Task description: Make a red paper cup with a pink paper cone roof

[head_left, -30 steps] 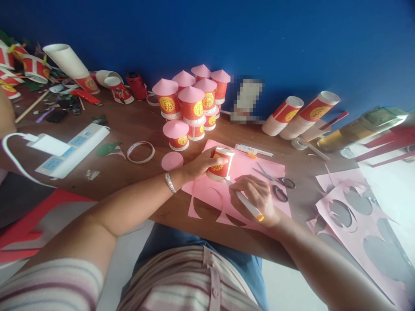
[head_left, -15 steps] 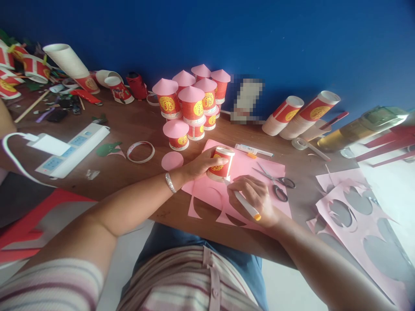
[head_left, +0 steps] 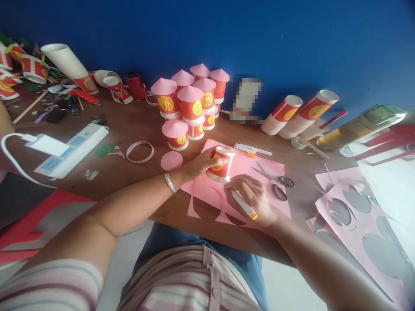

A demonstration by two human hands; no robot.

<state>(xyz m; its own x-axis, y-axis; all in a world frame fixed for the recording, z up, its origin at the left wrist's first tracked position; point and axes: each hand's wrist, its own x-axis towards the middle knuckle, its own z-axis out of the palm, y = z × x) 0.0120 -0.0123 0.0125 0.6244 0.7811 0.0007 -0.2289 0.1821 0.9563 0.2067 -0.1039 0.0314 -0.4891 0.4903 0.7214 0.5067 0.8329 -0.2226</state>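
Gold-patterned red paper cup, slightly tilted, orange-ended white marker slanting near cup's lower edge

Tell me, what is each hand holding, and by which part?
The left hand holds a cup by its side wall; the right hand grips a pen near the end closest to the cup.
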